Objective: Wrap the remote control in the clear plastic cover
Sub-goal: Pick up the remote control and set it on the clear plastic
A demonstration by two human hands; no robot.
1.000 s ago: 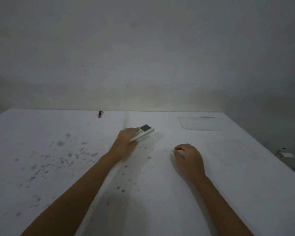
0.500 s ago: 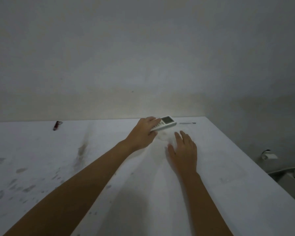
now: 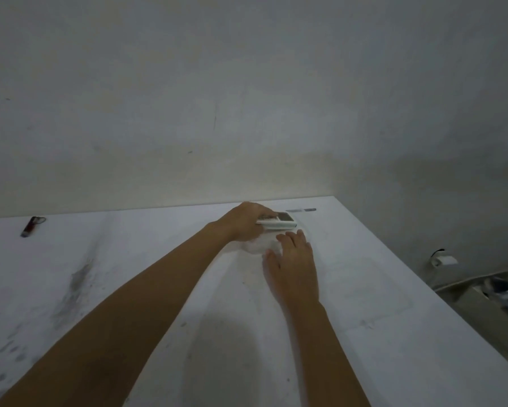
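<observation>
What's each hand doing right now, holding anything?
Left hand: closed on the remote control, at the table's far edge.
Right hand: open, flat, palm down on the clear plastic cover, gripping nothing.

White table (image 3: 393, 333): stained surface, dark smudges and specks at left; far edge against a pale wall (image 3: 246, 98).
Left hand (image 3: 244, 220): reaching to the far right part of the table, fingers closed around the near end of a white remote control (image 3: 282, 221).
Remote control: lying roughly crosswise, its screen end pointing right, close to the table's far edge.
Right hand (image 3: 293, 259): palm down, fingers spread flat, just near of the remote.
Clear plastic cover (image 3: 258, 245): faint sheet under the right hand's fingertips; outline hard to make out.
Small red and dark object (image 3: 31, 226): far left, well apart from the hands.
Cable (image 3: 467, 282): on the floor at right.
</observation>
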